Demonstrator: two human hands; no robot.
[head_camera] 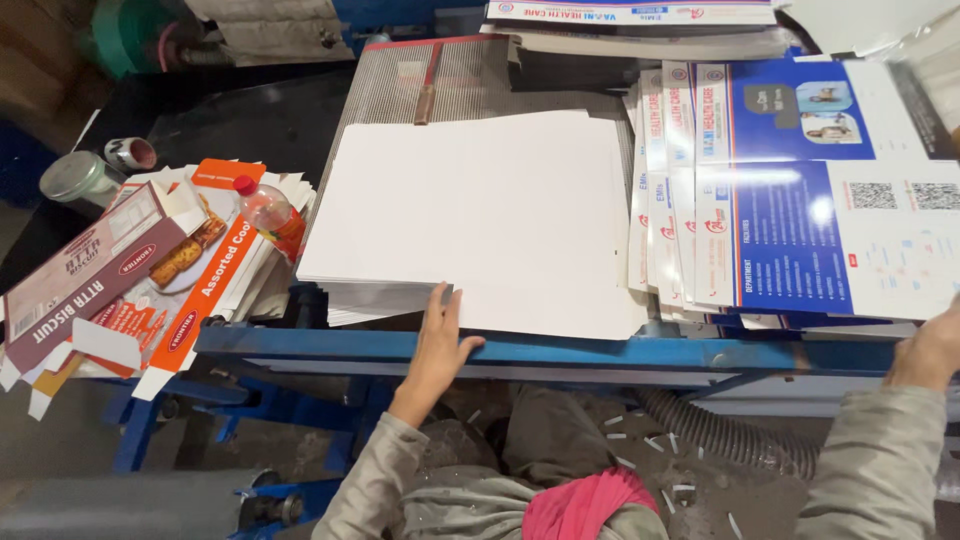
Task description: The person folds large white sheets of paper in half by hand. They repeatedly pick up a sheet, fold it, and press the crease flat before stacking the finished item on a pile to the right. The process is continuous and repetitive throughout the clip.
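Note:
My left hand (pixel 437 343) rests flat on the near edge of a thick stack of plain white sheets (pixel 480 205) lying on a blue metal machine table (pixel 600 353); fingers are spread along the stack's edge. My right hand (pixel 928 350) is at the far right edge of the view, touching the near edge of a fanned pile of blue and white printed sheets (pixel 800 220). Whether it grips a sheet is not visible. Both arms wear grey sleeves.
Flattened orange and brown biscuit cartons (pixel 150 270) lie at left with a small red-capped bottle (pixel 268 212) on them. A jar (pixel 75 178) and tape roll (pixel 130 153) sit further left. More printed stacks (pixel 640 25) at the back. A grey hose (pixel 720 425) runs below the table.

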